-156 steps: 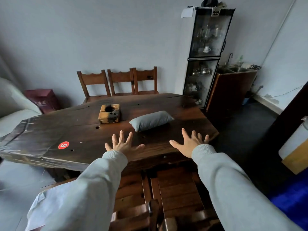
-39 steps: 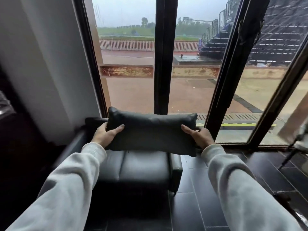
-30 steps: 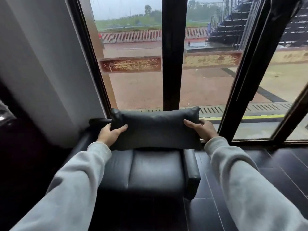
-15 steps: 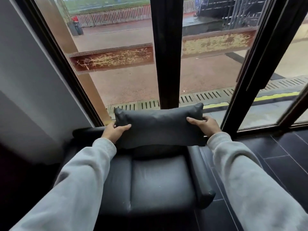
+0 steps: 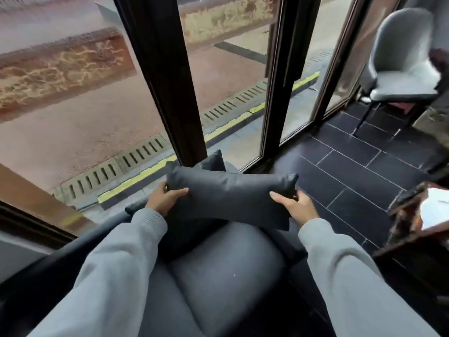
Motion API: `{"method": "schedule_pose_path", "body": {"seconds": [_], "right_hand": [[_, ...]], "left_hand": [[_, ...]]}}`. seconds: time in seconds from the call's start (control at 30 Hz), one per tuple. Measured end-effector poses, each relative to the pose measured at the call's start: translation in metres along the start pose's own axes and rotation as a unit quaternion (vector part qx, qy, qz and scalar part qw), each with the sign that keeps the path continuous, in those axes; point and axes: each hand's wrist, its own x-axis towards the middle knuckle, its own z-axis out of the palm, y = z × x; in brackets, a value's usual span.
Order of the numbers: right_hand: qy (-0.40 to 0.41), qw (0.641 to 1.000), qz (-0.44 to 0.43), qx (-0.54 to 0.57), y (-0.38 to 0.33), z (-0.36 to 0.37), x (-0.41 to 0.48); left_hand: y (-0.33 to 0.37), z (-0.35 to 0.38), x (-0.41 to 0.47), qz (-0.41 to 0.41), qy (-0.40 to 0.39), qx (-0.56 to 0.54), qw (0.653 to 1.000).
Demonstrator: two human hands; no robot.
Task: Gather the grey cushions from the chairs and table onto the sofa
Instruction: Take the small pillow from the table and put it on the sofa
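Observation:
I hold a long dark grey cushion [image 5: 230,198] crosswise over the back part of a dark leather sofa seat [image 5: 226,283]. My left hand [image 5: 165,198] grips its left end, my right hand [image 5: 295,206] grips its right end. Behind the held cushion the corner of another dark cushion [image 5: 215,161] sticks up near the window post. Whether the held cushion rests on the sofa or hangs just above it I cannot tell.
Tall glass panes with dark frames [image 5: 167,79] stand right behind the sofa. A grey padded chair [image 5: 403,69] stands at the far right on the dark tiled floor [image 5: 352,161]. A dark wooden table edge [image 5: 413,215] with a white sheet lies to the right.
The view has swung down and to the right, so the grey chair and table edge now show. The cushion has come lower over the sofa and is tilted, still held at both ends.

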Motion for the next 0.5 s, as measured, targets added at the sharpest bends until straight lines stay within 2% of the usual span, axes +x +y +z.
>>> {"method": "schedule_pose_path", "body": {"seconds": [0.13,0.3,0.4,0.5], "right_hand": [[0.089,0.994,0.040,0.043,0.059,0.006,-0.017],[0.156,0.982,0.062,0.089,0.135,0.014,-0.007],[0.174,0.971,0.085,0.138,0.186,0.025,0.007],[0.226,0.954,0.104,0.167,0.236,0.035,0.026]], "left_hand": [[-0.022,0.029,0.048,-0.010,-0.065,-0.004,0.998],[-0.064,0.077,0.105,0.003,-0.138,0.013,0.990],[-0.098,0.113,0.141,0.009,-0.165,0.027,0.986],[-0.135,0.148,0.171,0.009,-0.183,0.034,0.983]]}}
